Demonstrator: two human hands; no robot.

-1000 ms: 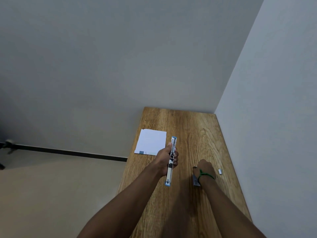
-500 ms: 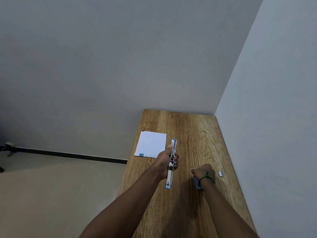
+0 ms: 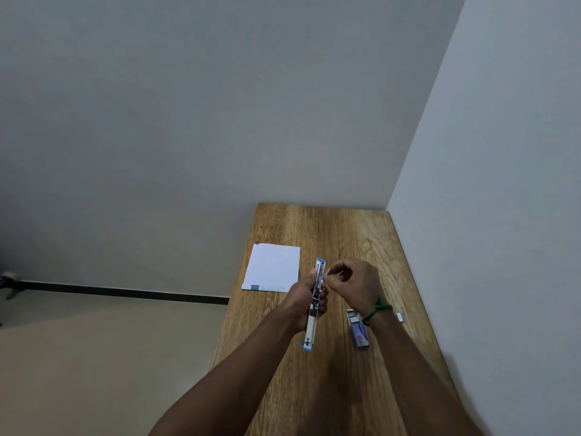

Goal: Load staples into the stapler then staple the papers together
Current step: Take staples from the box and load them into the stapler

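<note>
Both forearms come in from the bottom edge, which cuts them off before the elbows. The near end of the worktop (image 3: 320, 404) is also cut off there, and the arms hide much of its near part.

The left hand (image 3: 306, 297) is wrapped around the middle of the stapler (image 3: 315, 305). The stapler is opened out into one long strip, above the worktop and pointing away from the person. The fingers cover its middle, so the inside of the channel is hard to see.

The staple box (image 3: 358, 328) lies on the worktop to the right, with its far end open; the right wrist, which has a green band (image 3: 377, 311), hides part of it. A small pale piece (image 3: 400, 316) lies beyond the wrist, near the right edge; it is too small to name.

The right hand (image 3: 353, 283) is just beside the far half of the stapler, with its fingertips pinched on something small and grey; I cannot tell what it is.

The papers (image 3: 273, 267) lie flat further away, touching the left edge of the worktop. The far half of the worktop is bare up to the wall (image 3: 188, 121), and a second wall borders its right side.
</note>
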